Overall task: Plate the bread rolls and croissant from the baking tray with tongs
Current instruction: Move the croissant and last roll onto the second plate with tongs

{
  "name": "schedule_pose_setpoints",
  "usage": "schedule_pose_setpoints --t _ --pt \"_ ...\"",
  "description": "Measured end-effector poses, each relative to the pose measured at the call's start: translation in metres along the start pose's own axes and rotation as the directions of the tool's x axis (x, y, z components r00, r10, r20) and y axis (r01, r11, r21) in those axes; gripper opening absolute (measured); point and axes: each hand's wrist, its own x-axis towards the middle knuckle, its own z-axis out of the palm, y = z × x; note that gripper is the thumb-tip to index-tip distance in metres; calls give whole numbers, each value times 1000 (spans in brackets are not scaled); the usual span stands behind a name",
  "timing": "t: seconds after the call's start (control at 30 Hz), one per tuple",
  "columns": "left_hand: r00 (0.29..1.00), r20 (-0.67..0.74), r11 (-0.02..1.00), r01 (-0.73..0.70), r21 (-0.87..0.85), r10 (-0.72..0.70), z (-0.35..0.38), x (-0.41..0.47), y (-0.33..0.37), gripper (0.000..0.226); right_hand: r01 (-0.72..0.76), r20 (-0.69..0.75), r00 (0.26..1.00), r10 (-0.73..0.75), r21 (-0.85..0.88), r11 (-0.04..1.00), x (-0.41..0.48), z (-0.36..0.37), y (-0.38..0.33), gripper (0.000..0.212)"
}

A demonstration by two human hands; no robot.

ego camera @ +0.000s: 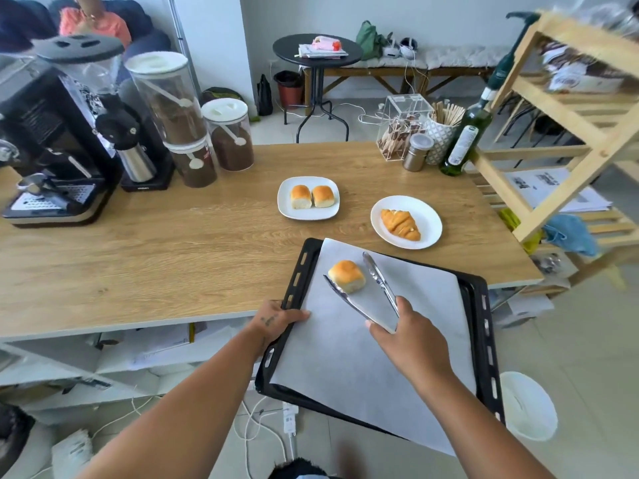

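A black baking tray [484,326] lined with white paper juts over the table's near edge. One bread roll [346,276] lies on the paper. My right hand [411,337] holds metal tongs [366,288], whose arms are spread on either side of the roll, apart from it. My left hand [276,323] grips the tray's left rim. A squarish white plate [287,210] carries two bread rolls [312,196]. A croissant [400,224] lies on a round white plate [430,216] further right.
A coffee machine [52,146] and jars of ground coffee [193,133] stand at the table's left back. A green bottle [466,140], a shaker and a stick holder stand at the back right. A wooden shelf [570,133] flanks the right side. A person sits far back left.
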Motion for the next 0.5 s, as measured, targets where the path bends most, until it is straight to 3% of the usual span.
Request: schedule_pose_setpoints --t 0.1,0.23,0.5 --pt "1000 21 1000 14 -3 -13 1 4 -3 65 -1 -22 1000 0 -28 1000 -3 2 2 58" --pt "999 41 1000 -19 12 18 7 3 0 39 13 -57 998 -17 -68 998 -2 2 6 59" --pt "999 37 1000 -25 1 25 16 7 9 36 19 -81 996 -26 -85 996 8 -3 17 63"
